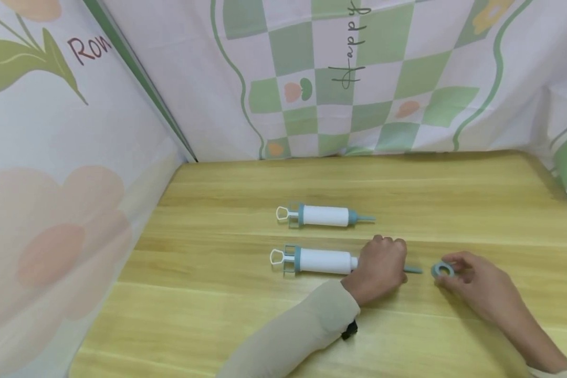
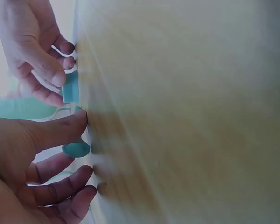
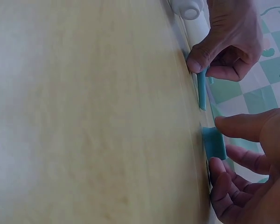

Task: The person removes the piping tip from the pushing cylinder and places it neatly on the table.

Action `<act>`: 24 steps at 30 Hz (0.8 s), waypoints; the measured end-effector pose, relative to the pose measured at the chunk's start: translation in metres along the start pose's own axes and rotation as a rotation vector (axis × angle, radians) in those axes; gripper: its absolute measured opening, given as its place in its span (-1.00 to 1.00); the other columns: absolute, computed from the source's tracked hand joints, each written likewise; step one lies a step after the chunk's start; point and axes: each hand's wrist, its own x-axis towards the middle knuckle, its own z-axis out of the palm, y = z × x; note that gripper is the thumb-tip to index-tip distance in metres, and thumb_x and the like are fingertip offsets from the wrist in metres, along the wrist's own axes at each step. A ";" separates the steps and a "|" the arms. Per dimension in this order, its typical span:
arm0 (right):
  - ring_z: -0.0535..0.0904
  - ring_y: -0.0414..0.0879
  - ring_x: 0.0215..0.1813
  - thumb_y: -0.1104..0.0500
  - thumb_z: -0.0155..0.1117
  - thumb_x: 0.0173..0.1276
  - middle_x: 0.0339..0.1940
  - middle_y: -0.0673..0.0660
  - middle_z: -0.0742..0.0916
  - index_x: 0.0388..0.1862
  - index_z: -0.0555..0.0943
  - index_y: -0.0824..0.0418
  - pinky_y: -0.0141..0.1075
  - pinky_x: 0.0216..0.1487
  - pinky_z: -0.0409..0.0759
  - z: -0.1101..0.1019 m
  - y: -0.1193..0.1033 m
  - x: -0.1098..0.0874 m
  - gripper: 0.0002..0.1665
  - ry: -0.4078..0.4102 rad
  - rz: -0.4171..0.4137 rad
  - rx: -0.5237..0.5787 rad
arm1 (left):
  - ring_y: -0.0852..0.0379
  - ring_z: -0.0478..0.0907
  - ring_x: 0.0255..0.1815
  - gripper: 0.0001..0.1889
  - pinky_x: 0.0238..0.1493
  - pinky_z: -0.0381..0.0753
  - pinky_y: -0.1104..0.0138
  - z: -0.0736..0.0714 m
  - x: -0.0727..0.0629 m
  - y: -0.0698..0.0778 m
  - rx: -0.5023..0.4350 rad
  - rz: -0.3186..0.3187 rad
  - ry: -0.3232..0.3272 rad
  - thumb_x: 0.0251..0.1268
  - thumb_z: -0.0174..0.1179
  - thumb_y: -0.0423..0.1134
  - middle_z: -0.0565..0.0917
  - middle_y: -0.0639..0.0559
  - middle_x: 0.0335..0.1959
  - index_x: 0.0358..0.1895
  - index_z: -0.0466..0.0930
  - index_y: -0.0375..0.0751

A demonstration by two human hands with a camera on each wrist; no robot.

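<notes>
A white tube-shaped syringe (image 1: 325,261) with a teal collar and a white looped plunger handle lies on the table, its narrow white neck bare. Just right of that neck, my left hand (image 1: 379,265) pinches a teal nozzle (image 1: 413,270), whose thin tip pokes out to the right. The left wrist view shows the nozzle's round wide end (image 2: 76,149) under the thumb. Farther right, my right hand (image 1: 489,286) holds a teal ring (image 1: 436,270) between thumb and fingers, close to the tabletop. A small gap separates the ring from the nozzle tip.
Behind the first syringe lies a second one (image 1: 326,216), with a teal nozzle on its end. The wooden table (image 1: 193,310) meets a patterned cloth (image 1: 160,79) at the back and another hanging (image 1: 42,136) on the left.
</notes>
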 end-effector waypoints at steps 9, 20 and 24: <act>0.63 0.43 -0.11 -0.09 0.41 0.34 0.01 0.54 0.60 0.26 0.43 0.44 0.02 -0.42 0.65 -0.002 -0.002 -0.005 -0.23 0.021 0.006 0.001 | 0.28 0.48 -0.31 -0.56 -0.36 0.49 0.48 -0.006 -0.003 -0.001 -0.028 -0.007 -0.034 0.05 0.49 0.19 0.61 0.21 -0.36 -0.18 0.55 0.03; 0.64 0.45 -0.13 -0.06 0.40 0.36 0.00 0.53 0.60 0.21 0.47 0.44 -0.01 -0.49 0.64 -0.008 -0.017 -0.008 -0.30 0.051 0.005 -0.043 | 0.29 0.43 -0.34 -0.52 -0.44 0.45 0.46 -0.020 -0.015 -0.006 -0.059 -0.002 -0.027 0.02 0.48 0.24 0.54 0.21 -0.37 -0.14 0.55 0.07; 0.63 0.43 -0.10 -0.07 0.36 0.40 0.05 0.52 0.58 0.23 0.46 0.42 -0.04 -0.48 0.63 -0.008 -0.024 -0.009 -0.31 0.039 0.009 -0.046 | 0.30 0.41 -0.37 -0.54 -0.45 0.42 0.48 -0.022 -0.019 -0.009 -0.057 0.009 -0.015 0.04 0.46 0.24 0.53 0.22 -0.37 -0.15 0.56 0.08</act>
